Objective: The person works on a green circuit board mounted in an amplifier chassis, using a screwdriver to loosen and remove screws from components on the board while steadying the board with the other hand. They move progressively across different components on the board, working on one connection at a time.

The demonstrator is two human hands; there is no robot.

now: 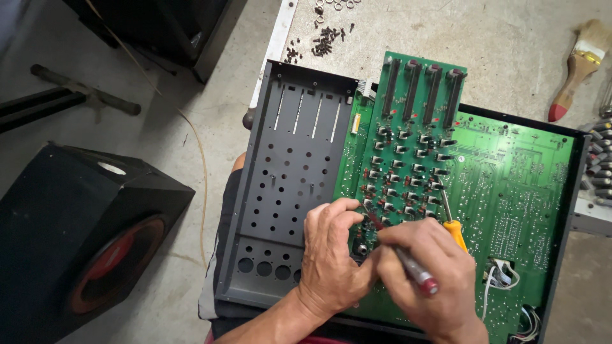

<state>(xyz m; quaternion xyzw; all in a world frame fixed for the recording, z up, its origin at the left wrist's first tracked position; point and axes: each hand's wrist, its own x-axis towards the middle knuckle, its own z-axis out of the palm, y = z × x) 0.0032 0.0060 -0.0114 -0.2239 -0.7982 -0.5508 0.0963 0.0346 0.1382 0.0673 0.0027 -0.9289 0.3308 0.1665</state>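
An opened dark grey metal chassis [287,165] lies before me with a large green circuit board [516,178] inside it. A smaller green board [408,146] with rows of black knob stems and sliders rests on top. My left hand [331,255] presses its fingers on the lower edge of that smaller board. My right hand [427,280] grips a thin tool with a red and silver handle [417,271], its tip pointing at the board near my left fingers. An orange-handled screwdriver [454,230] lies on the board just beyond my right hand.
A pile of small black screws [325,41] and metal washers lies on the workbench [497,32] above the chassis. A paintbrush with a red handle [577,67] lies at top right. A black speaker box [83,236] stands on the floor at left. White wire bundles [503,274] sit at lower right.
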